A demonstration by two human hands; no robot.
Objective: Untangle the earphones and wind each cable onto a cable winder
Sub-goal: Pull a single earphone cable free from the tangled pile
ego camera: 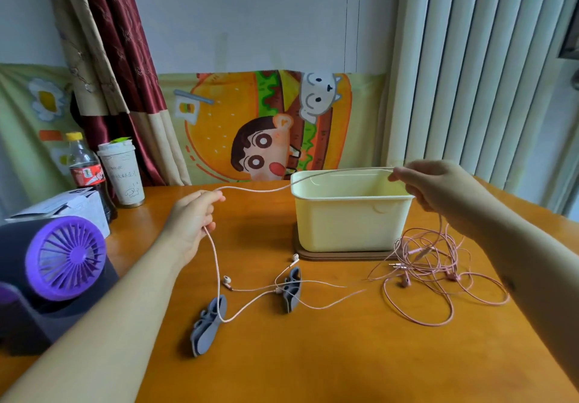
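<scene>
Head view. Left hand closed on a pink cable, pinched between thumb and fingers; right hand pinching the same cable farther along, above the cream bin. Span between the hands raised off the table, sagging slightly, free of knots. Below the left hand, cable dropping to the tabletop, looping across one grey cable winder, then running on over the second winder to two white earbuds lying near it. Below the right hand, cable falling into a loose pink tangle just right of the bin, with plugs and at least two pink earbuds visible inside; number of sets in the tangle not readable.

Progress, as judged: one earphone partly drawn clear of the tangle, bud end already separated, plug end apparently still buried. Both winders bare, no turns wound. Left: finish pulling this cable free, sort the remaining tangle, wind each cable. Early stage.
</scene>
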